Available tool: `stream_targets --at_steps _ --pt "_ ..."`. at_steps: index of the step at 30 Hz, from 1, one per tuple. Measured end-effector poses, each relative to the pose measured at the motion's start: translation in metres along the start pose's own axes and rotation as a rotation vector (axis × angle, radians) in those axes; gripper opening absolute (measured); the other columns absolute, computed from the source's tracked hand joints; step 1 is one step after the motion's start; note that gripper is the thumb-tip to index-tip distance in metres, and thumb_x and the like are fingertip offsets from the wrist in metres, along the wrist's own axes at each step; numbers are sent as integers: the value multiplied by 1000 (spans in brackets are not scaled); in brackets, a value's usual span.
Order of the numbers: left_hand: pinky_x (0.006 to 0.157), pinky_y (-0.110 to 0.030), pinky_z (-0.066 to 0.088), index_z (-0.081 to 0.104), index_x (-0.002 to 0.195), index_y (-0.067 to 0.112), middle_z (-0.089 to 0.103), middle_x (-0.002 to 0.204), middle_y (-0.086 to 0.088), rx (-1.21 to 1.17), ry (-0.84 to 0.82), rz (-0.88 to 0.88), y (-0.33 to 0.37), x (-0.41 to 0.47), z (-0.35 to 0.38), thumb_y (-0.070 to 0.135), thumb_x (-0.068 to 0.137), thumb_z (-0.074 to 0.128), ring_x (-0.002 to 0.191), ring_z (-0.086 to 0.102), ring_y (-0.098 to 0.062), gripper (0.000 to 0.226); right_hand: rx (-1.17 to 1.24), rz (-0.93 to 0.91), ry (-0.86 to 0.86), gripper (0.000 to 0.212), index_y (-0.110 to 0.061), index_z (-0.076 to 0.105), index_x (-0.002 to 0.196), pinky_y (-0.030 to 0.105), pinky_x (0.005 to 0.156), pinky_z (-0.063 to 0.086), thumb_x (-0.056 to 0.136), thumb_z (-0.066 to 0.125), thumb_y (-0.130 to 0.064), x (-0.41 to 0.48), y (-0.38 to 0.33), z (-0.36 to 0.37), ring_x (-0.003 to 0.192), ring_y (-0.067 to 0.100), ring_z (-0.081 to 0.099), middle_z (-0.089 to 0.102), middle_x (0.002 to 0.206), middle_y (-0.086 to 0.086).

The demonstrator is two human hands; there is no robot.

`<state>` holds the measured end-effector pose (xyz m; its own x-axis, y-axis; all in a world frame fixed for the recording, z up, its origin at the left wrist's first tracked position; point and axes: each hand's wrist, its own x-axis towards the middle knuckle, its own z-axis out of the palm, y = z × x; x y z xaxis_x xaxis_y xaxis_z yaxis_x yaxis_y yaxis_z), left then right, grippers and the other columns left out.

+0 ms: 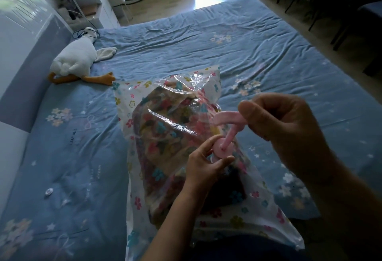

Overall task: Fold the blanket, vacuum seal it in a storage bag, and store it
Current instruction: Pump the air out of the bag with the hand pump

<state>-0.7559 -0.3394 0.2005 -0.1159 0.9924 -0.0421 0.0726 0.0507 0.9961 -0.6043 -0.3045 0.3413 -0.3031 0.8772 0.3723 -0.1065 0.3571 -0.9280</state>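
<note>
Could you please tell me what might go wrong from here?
1. The left hand only pinches the base of the pink pump while the right hand pulls its handle aslant; the base may slip off the storage bag.
2. The bag's far end stands crinkled; its seal is not visible, so air might leak in.
3. A small white disc, perhaps a cap, lies apart on the sheet; it could get mislaid.

Left hand (203, 162), right hand (283, 122): fingers (208, 144) curled.
</note>
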Motion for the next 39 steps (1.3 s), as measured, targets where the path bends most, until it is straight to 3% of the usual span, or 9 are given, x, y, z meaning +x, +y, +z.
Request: stream_targets --at_steps 3,6,14,20,24,28,31,34,39 --pt "95 -31 53 67 122 17 73 115 3 18 6 20 -3 -3 1 14 72 87 109 68 -14 54 -161 156 -39 56 12 49 60 18 46 30 88 65 -34 -13 40 4 45 5 34 40 47 3" --pt "94 -29 53 67 118 26 73 113 6 26 17 11 -2 -6 2 11 73 85 109 68 -12 50 -367 337 -79 49 -10 47 53 25 49 30 80 64 -48 -28 80 4 45 3 32 37 48 -7" --pt "99 -32 52 63 128 15 70 122 3 25 7 21 0 -1 0 17 71 87 114 65 -12 62 25 47 -27 54 12 43 56 10 46 30 85 64 -28 -2 6 -3 43 -2 36 37 47 -7" --pt "96 -30 54 67 119 21 73 113 3 27 16 37 1 -3 2 8 73 85 110 68 -13 52 -339 357 -66 50 -11 49 53 25 49 30 80 67 -49 -25 83 2 45 4 34 38 47 -10" --pt "91 -32 55 68 117 12 74 111 1 37 2 50 2 0 -2 12 74 85 106 69 -14 46 -293 200 -55 45 -17 53 51 19 46 30 81 68 -46 -11 42 1 46 3 34 40 46 -9" --pt "98 -31 52 64 126 16 71 120 3 31 -1 17 2 0 -2 17 73 87 113 65 -11 58 -16 70 -55 45 -3 49 54 13 46 29 83 67 -33 -2 6 -3 44 12 48 53 50 1" --pt "96 -34 52 67 122 18 72 116 4 33 19 16 -1 -1 0 19 73 86 111 67 -13 53 -125 202 -38 52 5 46 57 13 46 30 82 67 -35 -12 41 2 44 3 35 41 48 -9" --pt "99 -37 53 67 119 22 73 114 3 5 28 -10 -3 -2 1 10 72 85 112 67 -15 52 -292 389 -74 52 -6 50 56 25 49 33 76 66 -52 -26 81 4 46 6 36 40 49 -7" --pt "92 -30 54 68 118 16 74 111 4 27 1 17 -1 0 -2 13 74 85 106 68 -12 48 -159 206 -74 48 -4 49 53 17 46 29 84 67 -36 -7 28 3 45 4 32 37 48 -9"
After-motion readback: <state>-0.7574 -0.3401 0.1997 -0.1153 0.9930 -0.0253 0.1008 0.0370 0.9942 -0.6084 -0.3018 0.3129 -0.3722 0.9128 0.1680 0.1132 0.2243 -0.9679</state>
